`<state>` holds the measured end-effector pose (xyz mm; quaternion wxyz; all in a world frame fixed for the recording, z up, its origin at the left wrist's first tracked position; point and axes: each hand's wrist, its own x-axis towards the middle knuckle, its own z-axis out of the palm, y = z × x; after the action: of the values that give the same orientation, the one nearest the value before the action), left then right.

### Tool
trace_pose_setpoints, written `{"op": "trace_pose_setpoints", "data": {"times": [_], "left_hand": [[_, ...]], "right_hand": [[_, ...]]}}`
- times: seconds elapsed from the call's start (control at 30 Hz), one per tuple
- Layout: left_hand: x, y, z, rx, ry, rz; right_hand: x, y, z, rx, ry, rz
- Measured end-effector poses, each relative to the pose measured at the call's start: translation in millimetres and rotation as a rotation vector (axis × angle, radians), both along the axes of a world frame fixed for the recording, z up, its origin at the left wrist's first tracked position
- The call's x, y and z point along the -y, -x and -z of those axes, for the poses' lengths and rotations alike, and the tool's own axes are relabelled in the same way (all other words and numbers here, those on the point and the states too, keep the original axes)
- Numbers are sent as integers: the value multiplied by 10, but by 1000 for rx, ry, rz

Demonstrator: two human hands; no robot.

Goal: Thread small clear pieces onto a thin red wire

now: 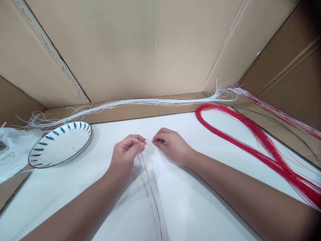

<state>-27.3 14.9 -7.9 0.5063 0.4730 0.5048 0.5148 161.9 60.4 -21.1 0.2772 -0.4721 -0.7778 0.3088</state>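
My left hand (127,150) is closed, with thumb and forefinger pinching a thin red cord (151,190). A short white end sticks up above those fingertips, and the red length hangs down toward the bottom edge. Just to the right, my right hand (172,144) is closed in a pinch close to the white surface; whatever lies between its fingertips is too small to make out. A narrow gap separates the two hands.
A white plate (61,144) with dark dashes sits at the left beside a clear plastic bag (15,150). White cords (130,102) stretch along the back. A looped bundle of red cords (263,140) lies at the right. Cardboard walls (140,47) surround the white surface (180,201).
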Motion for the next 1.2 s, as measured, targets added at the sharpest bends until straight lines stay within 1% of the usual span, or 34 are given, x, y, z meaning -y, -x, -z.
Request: {"op": "trace_pose_setpoints", "data": {"times": [0.13, 0.2, 0.27, 0.33, 0.4, 0.63, 0.73, 0.83, 1.03, 1.2], "left_hand": [[14, -5, -1, -15, 23, 29], [16, -6, -8, -11, 38, 43], [19, -7, -18, 11, 61, 66], [27, -11, -28, 40, 81, 97], [38, -16, -38, 65, 82, 125], [48, -21, -42, 84, 100, 205], [45, -34, -41, 76, 108, 238], [51, -52, -55, 77, 111, 248], [41, -75, -92, 136, 152, 263], [28, -75, -78, 142, 111, 298]], "right_hand": [[14, 4, -6, 8, -22, 3], [35, 1, -6, -65, -24, -11], [58, 5, -1, -260, 69, -46], [76, 19, 6, -510, 232, -86], [87, 39, 8, -682, 363, -114], [126, 80, 1, -926, 625, -150], [157, 84, -18, -996, 714, -169], [173, 81, -43, -1029, 752, -175], [170, 74, -63, -1024, 761, -180], [181, 74, -85, -1034, 765, -187]]}}
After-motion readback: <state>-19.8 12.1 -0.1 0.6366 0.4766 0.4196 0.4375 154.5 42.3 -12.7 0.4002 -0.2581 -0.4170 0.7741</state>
